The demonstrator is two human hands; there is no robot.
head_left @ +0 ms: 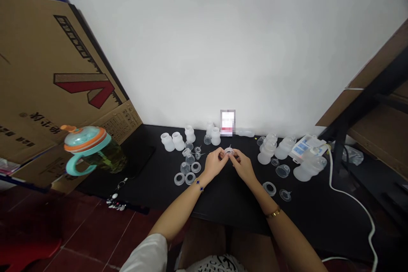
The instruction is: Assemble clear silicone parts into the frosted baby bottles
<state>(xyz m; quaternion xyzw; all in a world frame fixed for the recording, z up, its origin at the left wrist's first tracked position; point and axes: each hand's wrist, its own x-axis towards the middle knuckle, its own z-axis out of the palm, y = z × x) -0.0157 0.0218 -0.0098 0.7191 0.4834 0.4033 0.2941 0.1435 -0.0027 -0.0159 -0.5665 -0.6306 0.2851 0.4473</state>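
Note:
Between both hands, over the black table, is a small whitish bottle collar ring [229, 151] with a thin clear tip standing up from it. The fingers of my left hand [215, 163] pinch its left side. My right hand [242, 166] grips the right side with thumb and fingers. To the left of my left hand lie loose collar rings [195, 167] and clear bottle nipples [190, 158]. Right of my right forearm are another collar ring [269, 188] and a clear nipple piece [285, 195], lying apart.
Several white bottles [177, 141] stand at the back left, more bottles [267, 151] at the right. A phone-like lit screen [227, 122] leans on the wall. Left are a large teal-lidded jug [95, 148] and cardboard boxes [38, 72]. A white cable [347, 197] crosses the right side.

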